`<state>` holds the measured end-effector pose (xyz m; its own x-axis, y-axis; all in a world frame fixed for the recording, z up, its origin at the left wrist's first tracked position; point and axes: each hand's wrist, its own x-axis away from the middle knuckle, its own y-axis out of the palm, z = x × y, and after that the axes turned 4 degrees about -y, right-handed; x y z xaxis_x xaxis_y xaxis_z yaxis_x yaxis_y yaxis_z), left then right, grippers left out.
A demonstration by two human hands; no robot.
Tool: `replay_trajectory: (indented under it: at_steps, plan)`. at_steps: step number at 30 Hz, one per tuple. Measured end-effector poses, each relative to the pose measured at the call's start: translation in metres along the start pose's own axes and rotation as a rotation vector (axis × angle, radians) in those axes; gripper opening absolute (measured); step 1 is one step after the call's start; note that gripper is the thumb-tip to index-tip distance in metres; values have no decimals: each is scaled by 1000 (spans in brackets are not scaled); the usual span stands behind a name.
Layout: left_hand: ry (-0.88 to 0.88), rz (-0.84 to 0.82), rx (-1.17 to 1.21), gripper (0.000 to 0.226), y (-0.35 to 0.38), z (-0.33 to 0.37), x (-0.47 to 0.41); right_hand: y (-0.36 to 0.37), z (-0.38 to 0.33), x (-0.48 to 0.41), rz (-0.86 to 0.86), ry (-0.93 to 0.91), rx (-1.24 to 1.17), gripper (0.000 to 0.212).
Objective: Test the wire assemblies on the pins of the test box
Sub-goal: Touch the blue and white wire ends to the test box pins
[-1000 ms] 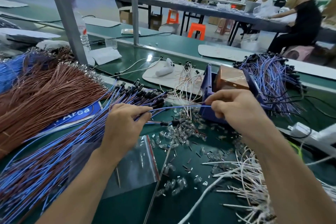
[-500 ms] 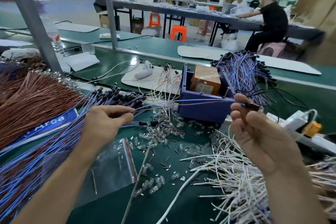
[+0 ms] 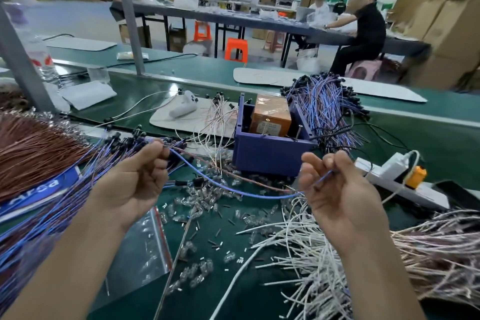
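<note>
A blue and brown wire assembly sags between my two hands in front of the purple test box. My left hand pinches one end of it near the big pile of blue and brown assemblies on the left. My right hand pinches the other end, palm up, to the right of the box. The box holds an orange block, and thin pins stick up from its front rim. Another heap of blue assemblies lies behind the box to its right.
Copper-coloured wires fan out at far left. White wires pile up at lower right. Clear small parts and a plastic bag litter the green mat. A white power strip lies right of the box. Grey posts stand at left.
My right hand came away from the box's front rim, moving right and toward me with the wire end. The wire, taut before, now hangs slack between the hands.
</note>
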<state>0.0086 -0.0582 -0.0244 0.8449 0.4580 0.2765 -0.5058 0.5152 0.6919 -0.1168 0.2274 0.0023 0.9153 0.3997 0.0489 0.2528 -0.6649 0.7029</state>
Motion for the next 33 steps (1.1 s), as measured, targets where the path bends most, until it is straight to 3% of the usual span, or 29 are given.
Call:
replay_trajectory:
  at_steps: [4, 7, 10, 13, 16, 20, 25, 29, 33]
  plan:
    - [107, -75, -435, 8, 24, -11, -3, 1, 3, -4, -11, -41, 234, 7]
    - [201, -94, -886, 18, 42, -21, -9, 2, 13, -10, -37, 7, 444, 26]
    - [189, -202, -1035, 22, 63, -35, -12, 8, 29, -14, -106, 35, 662, 35]
    - [36, -336, -947, 11, 75, -52, -14, 10, 44, -14, -177, 62, 783, 26]
    - [26, -260, -806, 3, 74, -67, -18, 8, 53, -14, -210, 103, 737, 23]
    - [82, -190, -800, 22, 68, -80, -23, 6, 57, -16, -275, 98, 711, 18]
    - [67, -235, -739, 13, 63, -84, -23, 2, 59, -19, -185, 87, 725, 6]
    - [-24, -161, -532, 3, 57, -80, -25, 0, 62, -17, -98, 114, 736, 6]
    - [-56, -139, -454, 20, 52, -80, -24, 0, 62, -15, -80, 123, 720, 8]
